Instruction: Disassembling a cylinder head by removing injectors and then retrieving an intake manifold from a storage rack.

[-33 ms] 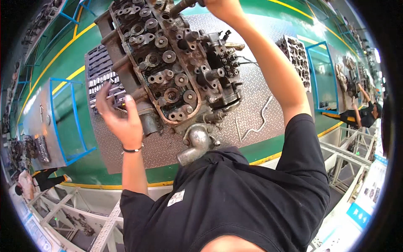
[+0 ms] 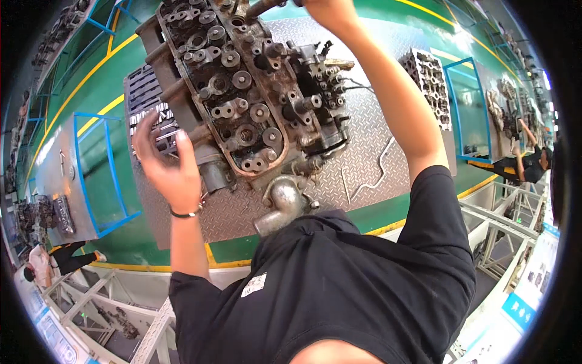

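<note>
An oily, rust-brown engine point(image 2: 233, 130) lies across the metal worktop, its top side exposed with rows of round discs and bolted brackets. Over the socket set, left of the engine, my left hand point(image 2: 173, 167) is raised with thumb and fingers curved apart; nothing is in it. The socket set point(image 2: 144, 90) sits in a dark case with chrome sockets, partly covered by that hand. My right arm reaches to the far side, and my right hand point(image 2: 332, 13) is cut off by the upper edge. Beside it is a dark metal rod point(image 2: 264, 7); its fingers are hidden.
A metal elbow pipe point(image 2: 284, 203) projects from the engine's near end toward my body. On the patterned steel worktop point(image 2: 364, 145) lies a thin bent rod point(image 2: 381, 173). A separate engine part point(image 2: 427, 85) stands at the right. Another person point(image 2: 527, 161) works at the far right.
My left hand has shifted slightly left and up, its fingers still apart. My right hand has edged slightly right at the upper edge.
</note>
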The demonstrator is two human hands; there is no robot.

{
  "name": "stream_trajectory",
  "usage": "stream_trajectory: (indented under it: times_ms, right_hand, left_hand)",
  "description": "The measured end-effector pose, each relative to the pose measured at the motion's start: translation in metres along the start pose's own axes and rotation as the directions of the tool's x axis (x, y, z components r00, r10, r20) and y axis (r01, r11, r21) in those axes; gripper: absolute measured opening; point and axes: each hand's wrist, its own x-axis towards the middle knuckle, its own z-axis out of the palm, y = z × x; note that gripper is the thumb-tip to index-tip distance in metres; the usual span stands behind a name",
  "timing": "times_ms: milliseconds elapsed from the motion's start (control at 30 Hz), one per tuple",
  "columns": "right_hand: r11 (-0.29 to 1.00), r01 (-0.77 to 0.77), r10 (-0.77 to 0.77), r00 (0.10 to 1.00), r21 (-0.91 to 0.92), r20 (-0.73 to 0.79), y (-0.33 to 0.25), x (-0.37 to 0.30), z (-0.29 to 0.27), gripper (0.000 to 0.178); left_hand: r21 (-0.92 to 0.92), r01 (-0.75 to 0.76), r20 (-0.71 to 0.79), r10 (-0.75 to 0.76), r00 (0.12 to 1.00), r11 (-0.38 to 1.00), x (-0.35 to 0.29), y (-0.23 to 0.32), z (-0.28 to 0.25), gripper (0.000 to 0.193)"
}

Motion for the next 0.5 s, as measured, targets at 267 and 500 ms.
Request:
stream_trajectory:
  times_ms: [267, 500]
  right_hand:
    - [0.997, -0.083, 0.082, 0.987, 0.004, -0.137, 0.021, -0.072, -0.092, 0.049]
    - [0.671, 0.158, -0.288, 0.956, -0.725, -0.058, 0.068, -0.168, -0.153, 0.034]
  left_hand:
    - [0.143, -0.372, 0.613, 0.212, 0.761, 0.917, 0.094, 0.026, 0.092, 0.053]
    - [0.078, -0.662, 0.825, 0.325, 0.462, 0.745, 0.121, 0.014, 0.13, 0.062]
